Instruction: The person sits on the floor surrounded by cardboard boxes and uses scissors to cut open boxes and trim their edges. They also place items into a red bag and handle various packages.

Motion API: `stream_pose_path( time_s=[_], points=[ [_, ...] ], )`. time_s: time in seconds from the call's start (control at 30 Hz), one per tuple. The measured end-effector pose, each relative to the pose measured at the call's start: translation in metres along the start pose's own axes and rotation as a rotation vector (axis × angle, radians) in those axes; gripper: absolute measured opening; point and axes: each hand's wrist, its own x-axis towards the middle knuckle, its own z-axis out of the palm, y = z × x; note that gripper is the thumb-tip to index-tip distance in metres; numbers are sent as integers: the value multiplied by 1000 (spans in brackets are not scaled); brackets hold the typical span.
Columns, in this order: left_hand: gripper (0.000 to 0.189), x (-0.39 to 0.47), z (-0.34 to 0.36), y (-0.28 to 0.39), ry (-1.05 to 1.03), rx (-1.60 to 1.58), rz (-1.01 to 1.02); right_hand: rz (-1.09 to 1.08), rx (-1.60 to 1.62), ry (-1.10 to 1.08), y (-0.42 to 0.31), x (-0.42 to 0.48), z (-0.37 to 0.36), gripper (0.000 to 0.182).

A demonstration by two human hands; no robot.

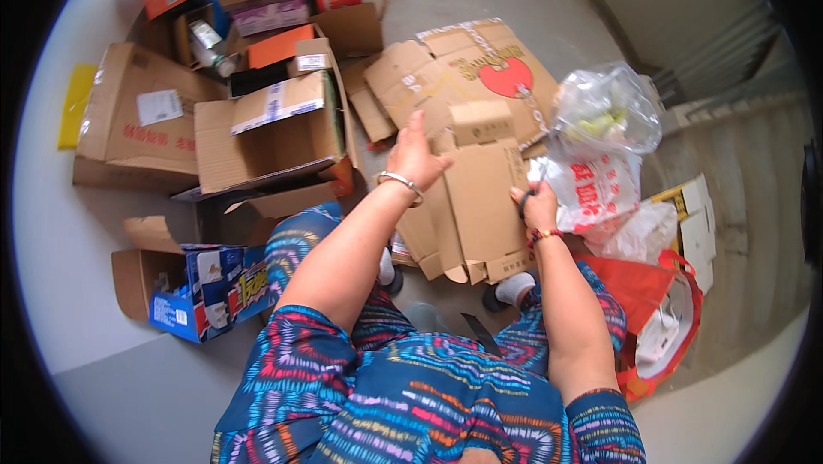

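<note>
My right hand (541,208) grips a pair of scissors (525,205) by a dark handle loop. The scissors point away from me, and most of their length is hard to make out. Above the cardboard, my left hand (415,158) is held out with its thumb apart and nothing in it. Between the two hands lies a flattened brown cardboard box (485,197), its small end flaps unfolded. Beyond it a larger flattened carton (463,75), printed with a red apple-like shape, rests on the floor.
Several open cardboard boxes (270,129) pile up on my left, near a blue printed box (206,293). To the right are a clear plastic bag (607,110), a white bag with red print (595,190) and a red tote bag (624,284). Stairs (759,207) descend beyond them.
</note>
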Motion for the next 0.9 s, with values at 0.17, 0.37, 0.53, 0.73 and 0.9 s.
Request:
stream_pose_path(
  time_s=[0.17,0.37,0.53,0.73,0.9],
  points=[
    [81,3,-87,-1,-23,-478,110,154,55,42,44,16,8,38],
    [27,49,-177,-146,23,-593,-371,289,-263,-18,106,47,13,37],
    [94,71,-147,-199,232,-1200,-913,189,-624,351,44,21,19,31],
    [40,109,-132,-225,445,-1470,-695,-165,-405,-146,91,22,32,35],
    [17,103,-148,-217,577,-1262,-438,-298,-598,-319,87,15,38,56]
  ],
)
